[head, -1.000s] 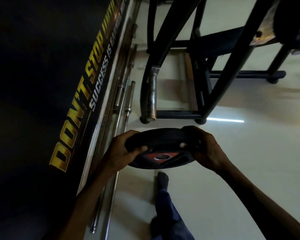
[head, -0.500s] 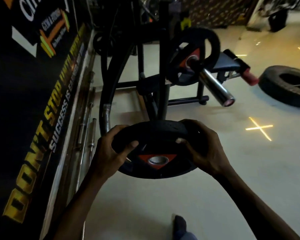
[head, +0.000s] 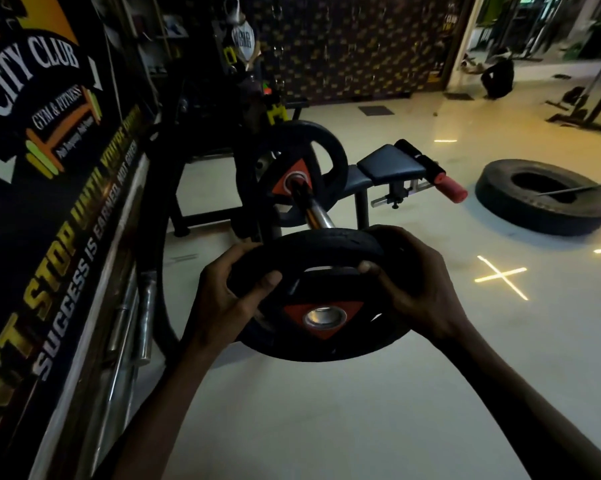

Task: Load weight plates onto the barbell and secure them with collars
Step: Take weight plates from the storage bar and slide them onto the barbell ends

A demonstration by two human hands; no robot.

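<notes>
Hands are both gripping the weight plate (head: 321, 299) by its rim, left hand (head: 229, 292) and right hand (head: 413, 289) sitting on opposite sides, thumbs pressing down on top. Barbell sleeve (head: 318, 216) is poking out just beyond the hands, already carrying another plate (head: 301, 171). Tyre (head: 545, 197) is lying well off to the right.

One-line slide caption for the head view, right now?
Both hands, left hand and right hand, hold a black weight plate before the barbell sleeve, already carrying one loaded plate.
</notes>
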